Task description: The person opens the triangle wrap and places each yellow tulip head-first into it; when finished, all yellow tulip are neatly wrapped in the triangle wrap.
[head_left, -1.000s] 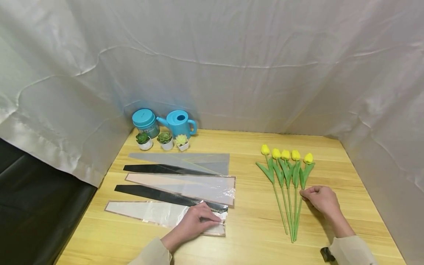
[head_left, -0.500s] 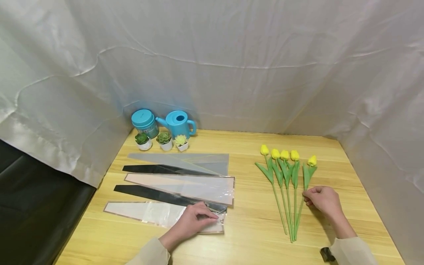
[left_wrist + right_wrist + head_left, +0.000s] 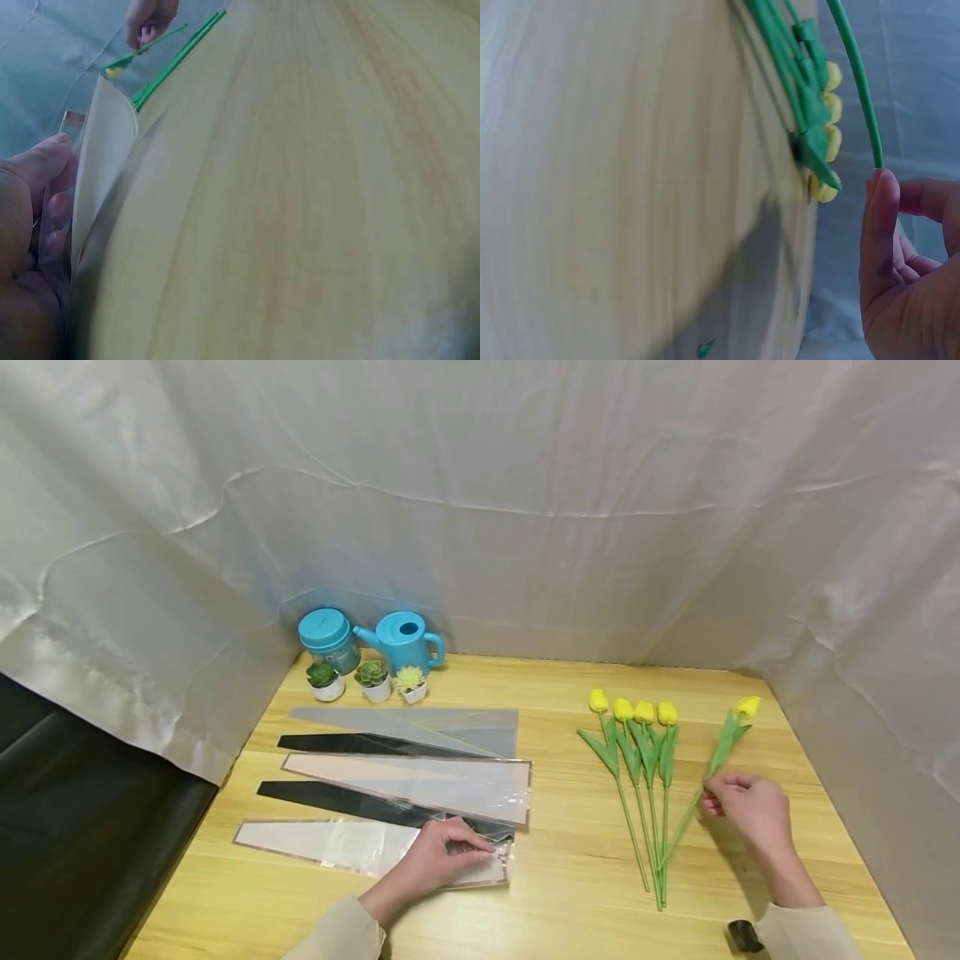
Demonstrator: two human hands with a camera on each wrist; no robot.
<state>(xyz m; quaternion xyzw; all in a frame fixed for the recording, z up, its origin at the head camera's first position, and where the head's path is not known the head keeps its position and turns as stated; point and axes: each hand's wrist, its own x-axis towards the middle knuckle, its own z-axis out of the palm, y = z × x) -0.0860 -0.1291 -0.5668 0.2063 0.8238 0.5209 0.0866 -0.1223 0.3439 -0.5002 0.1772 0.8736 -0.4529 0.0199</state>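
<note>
Head view: at right, the right hand (image 3: 750, 810) pinches one tulip (image 3: 723, 745) by its stem, slanted away from four other tulips (image 3: 666, 756); lower centre, the left hand (image 3: 441, 858) grips the right end of a white wrapper (image 3: 360, 843). Left wrist view: at left, fingers hold the wrapper's clear film. Right wrist view: lower right, fingers pinch the stem; the step seems to be parting this flower, and next calls for drawing its lower end clear
</note>
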